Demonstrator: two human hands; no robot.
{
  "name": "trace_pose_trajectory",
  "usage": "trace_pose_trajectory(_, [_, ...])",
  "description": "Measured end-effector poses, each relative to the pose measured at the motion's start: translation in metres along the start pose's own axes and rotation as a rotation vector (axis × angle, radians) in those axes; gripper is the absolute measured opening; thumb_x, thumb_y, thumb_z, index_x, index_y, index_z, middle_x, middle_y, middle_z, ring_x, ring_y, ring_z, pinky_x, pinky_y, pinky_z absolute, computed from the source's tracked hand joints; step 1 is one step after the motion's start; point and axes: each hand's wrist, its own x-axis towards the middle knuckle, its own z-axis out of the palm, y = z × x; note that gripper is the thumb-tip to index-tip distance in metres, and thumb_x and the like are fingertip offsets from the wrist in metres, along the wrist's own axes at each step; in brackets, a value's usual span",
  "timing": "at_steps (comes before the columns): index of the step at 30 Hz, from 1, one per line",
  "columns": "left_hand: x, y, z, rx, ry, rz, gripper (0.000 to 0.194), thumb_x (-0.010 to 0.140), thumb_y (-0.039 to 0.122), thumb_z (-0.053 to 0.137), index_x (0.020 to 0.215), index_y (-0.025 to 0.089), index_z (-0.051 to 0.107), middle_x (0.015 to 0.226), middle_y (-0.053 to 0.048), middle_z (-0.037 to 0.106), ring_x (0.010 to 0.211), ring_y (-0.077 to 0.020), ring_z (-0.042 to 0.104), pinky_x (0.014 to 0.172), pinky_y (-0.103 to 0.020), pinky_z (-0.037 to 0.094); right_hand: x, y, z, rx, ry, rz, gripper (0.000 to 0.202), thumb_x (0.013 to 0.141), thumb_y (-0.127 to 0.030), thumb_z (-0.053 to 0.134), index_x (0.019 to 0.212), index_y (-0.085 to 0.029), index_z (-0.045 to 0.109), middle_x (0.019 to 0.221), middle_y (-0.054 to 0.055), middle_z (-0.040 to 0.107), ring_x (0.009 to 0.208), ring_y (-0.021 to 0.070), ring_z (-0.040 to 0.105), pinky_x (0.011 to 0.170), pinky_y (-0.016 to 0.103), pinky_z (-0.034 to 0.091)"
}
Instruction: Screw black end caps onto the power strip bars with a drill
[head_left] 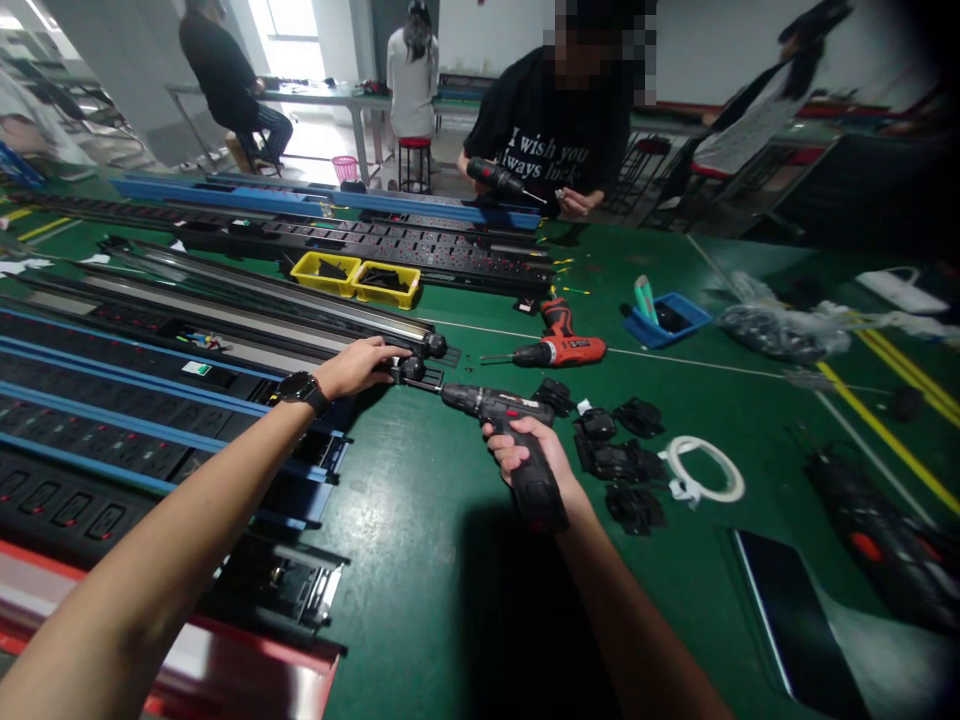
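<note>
My right hand point(529, 450) is wrapped round the grip of a black cordless drill point(502, 405), whose bit points left at the end of a long dark metal rail point(300, 335). The bit tip meets a black end piece point(412, 368) on that rail. My left hand point(358, 368), with a black watch on the wrist, rests on the rail end, its fingers at the end piece. Whether the fingers grip it is not clear. A second black end piece point(435, 345) lies just behind.
Red drill point(574, 350), yellow bins point(324, 272), blue tray point(675, 318) and black plastic parts point(619, 460) lie on the green table point(405, 560). A white cable coil point(705, 470) and phone point(795, 620) lie right. Across stands a person point(555, 130) with another drill.
</note>
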Motion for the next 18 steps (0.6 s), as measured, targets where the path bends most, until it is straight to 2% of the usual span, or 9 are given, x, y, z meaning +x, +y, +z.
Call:
trace_pose_trajectory(4, [0.0007, -0.0034, 0.0002, -0.013, 0.005, 0.018, 0.058, 0.092, 0.036, 0.07, 0.149, 0.029, 0.059, 0.104, -0.008, 0.06, 0.094, -0.0233, 0.062, 0.085, -0.034, 0.049, 0.0013, 0.0055, 0.0056, -0.016, -0.027, 0.019, 0.03, 0.081, -0.019, 0.071, 0.108, -0.017, 0.058, 0.066, -0.004, 0.056, 0.043, 0.0086, 0.05, 0.039, 0.019, 0.05])
trace_pose_trajectory(8, [0.0001, -0.004, 0.001, -0.006, 0.002, 0.017, 0.058, 0.093, 0.036, 0.069, 0.149, 0.029, 0.059, 0.104, -0.008, 0.06, 0.094, -0.0235, 0.062, 0.084, -0.033, 0.048, 0.0003, 0.0107, 0.0095, -0.06, -0.006, -0.042, 0.03, 0.08, -0.019, 0.07, 0.107, -0.019, 0.058, 0.071, -0.001, 0.059, 0.047, 0.0103, 0.053, 0.041, 0.021, 0.053])
trace_pose_trajectory(14, [-0.0028, -0.0024, 0.0008, 0.0, 0.003, 0.015, 0.058, 0.093, 0.033, 0.067, 0.15, 0.03, 0.056, 0.108, -0.008, 0.059, 0.097, -0.025, 0.063, 0.086, -0.035, 0.049, -0.002, 0.0078, 0.0029, 0.076, -0.011, 0.021, 0.033, 0.082, -0.02, 0.069, 0.112, -0.014, 0.055, 0.068, -0.005, 0.055, 0.046, 0.0058, 0.051, 0.043, 0.014, 0.05])
trace_pose_trajectory(18, [-0.0055, 0.0018, 0.0012, 0.019, 0.024, 0.008, 0.059, 0.093, 0.031, 0.066, 0.151, 0.029, 0.053, 0.11, -0.009, 0.058, 0.097, -0.0254, 0.062, 0.086, -0.035, 0.049, 0.0023, 0.0087, 0.0016, 0.068, 0.001, 0.003, 0.032, 0.084, -0.019, 0.068, 0.113, -0.015, 0.055, 0.069, -0.005, 0.056, 0.046, 0.0057, 0.051, 0.043, 0.014, 0.05])
